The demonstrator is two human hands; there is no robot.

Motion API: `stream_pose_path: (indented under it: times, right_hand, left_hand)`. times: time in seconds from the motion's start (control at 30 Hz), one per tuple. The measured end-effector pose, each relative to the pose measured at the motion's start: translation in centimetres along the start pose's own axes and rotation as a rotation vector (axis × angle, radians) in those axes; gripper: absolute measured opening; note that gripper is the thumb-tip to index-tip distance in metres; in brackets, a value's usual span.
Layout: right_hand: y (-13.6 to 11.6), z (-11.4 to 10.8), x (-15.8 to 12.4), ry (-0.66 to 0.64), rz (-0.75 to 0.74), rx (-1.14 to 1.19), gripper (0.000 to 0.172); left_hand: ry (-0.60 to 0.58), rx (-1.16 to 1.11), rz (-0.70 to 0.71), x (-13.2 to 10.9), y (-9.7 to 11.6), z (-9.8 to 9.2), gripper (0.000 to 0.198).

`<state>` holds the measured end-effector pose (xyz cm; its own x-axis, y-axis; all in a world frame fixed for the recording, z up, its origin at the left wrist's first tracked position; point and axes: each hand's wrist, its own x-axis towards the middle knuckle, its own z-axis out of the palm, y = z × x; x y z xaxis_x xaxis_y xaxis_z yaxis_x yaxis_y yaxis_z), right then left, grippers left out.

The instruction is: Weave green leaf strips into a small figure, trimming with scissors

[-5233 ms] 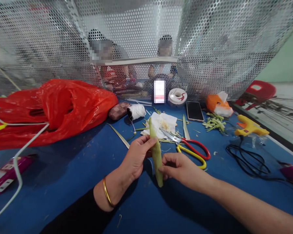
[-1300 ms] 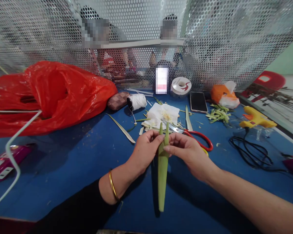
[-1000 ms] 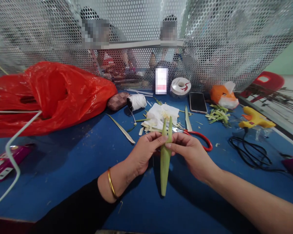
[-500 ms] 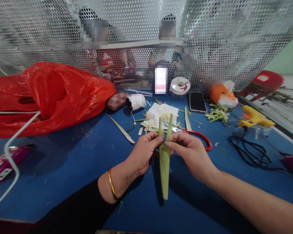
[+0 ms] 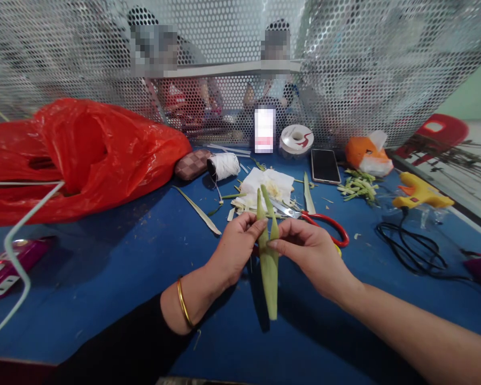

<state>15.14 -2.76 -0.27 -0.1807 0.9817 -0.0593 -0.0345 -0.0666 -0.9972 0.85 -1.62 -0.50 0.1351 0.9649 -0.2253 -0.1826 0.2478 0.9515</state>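
Observation:
Above the blue table I hold a long green leaf strip (image 5: 269,278), split at its far end into two pointed tongues. My left hand (image 5: 237,247) is closed, pinching the left side of the strip between thumb and fingers. On the other side my right hand (image 5: 308,250) pinches the right tongue near the split. Scissors with red handles (image 5: 332,222) lie just beyond my right hand, their blades over leaf scraps. Behind the strip's tips lies a crumpled white tissue (image 5: 280,182) with plant bits on it.
A red plastic bag (image 5: 116,155) fills the left side, near a spool of white thread (image 5: 225,167) and a checkered pouch (image 5: 194,164). To the right are a phone (image 5: 325,166), cut green pieces (image 5: 359,186) and a yellow glue gun (image 5: 420,191). People sit behind the perforated screen (image 5: 344,64).
The right tongue has bent left, and its tip now leans toward the left tongue. My right fingers have shifted slightly down the strip. Both hands keep their pinch.

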Motion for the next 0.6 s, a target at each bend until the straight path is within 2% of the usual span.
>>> stream_pose_path:
  times: [0.2, 0.27, 0.33, 0.47, 0.6]
  right_hand:
    - [-0.2, 0.35, -0.18, -0.103, 0.096, 0.04, 0.015]
    - [-0.19, 0.38, -0.16, -0.09, 0.111, 0.052, 0.016]
    - [-0.17, 0.28, -0.04, -0.038, 0.097, 0.068, 0.015]
    - [-0.08, -0.18, 0.36, 0.053, 0.049, 0.125, 0.015]
    - [0.09, -0.42, 0.61, 0.048, 0.053, 0.148, 0.015]
  left_hand:
    - [0.048, 0.008, 0.029, 0.15, -0.16, -0.15, 0.017]
    - [0.039, -0.007, 0.015, 0.12, -0.05, -0.15, 0.018]
    - [-0.008, -0.049, -0.027, 0.02, 0.16, -0.14, 0.023]
    - [-0.179, -0.093, -0.109, -0.2, 0.43, -0.15, 0.026]
    - [-0.182, -0.103, -0.128, -0.19, 0.26, -0.08, 0.018]
